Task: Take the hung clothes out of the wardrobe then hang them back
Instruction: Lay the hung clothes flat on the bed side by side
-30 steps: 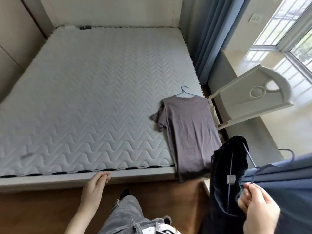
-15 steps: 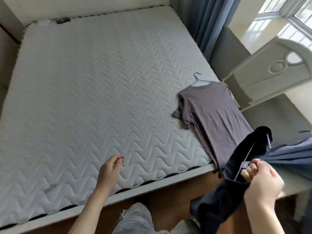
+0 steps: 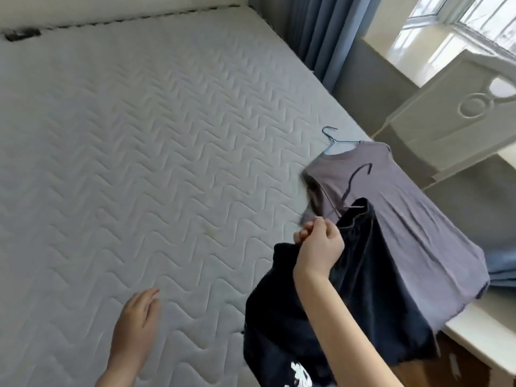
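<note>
My right hand [image 3: 318, 245] is shut on a dark navy garment [image 3: 363, 297] on a dark hanger [image 3: 354, 180], held in the air over the bed's right side. Its hook rises over a grey T-shirt [image 3: 405, 219] lying flat on the mattress [image 3: 139, 149] near the right edge. The T-shirt sits on a blue wire hanger [image 3: 333, 142] whose hook points toward the head of the bed. My left hand [image 3: 138, 319] hovers open above the mattress near its front edge, holding nothing.
A white carved panel [image 3: 452, 118] leans beside the bed on the right. Blue curtains [image 3: 324, 34] hang at the far right by a bright window [image 3: 460, 20]. Folded blue fabric [image 3: 502, 270] lies right of the T-shirt. Wooden floor [image 3: 460, 367] shows bottom right.
My right hand carried the dark garment left and forward, from beside the bed to over the mattress, partly over the grey T-shirt. My left hand moved onto the bed area.
</note>
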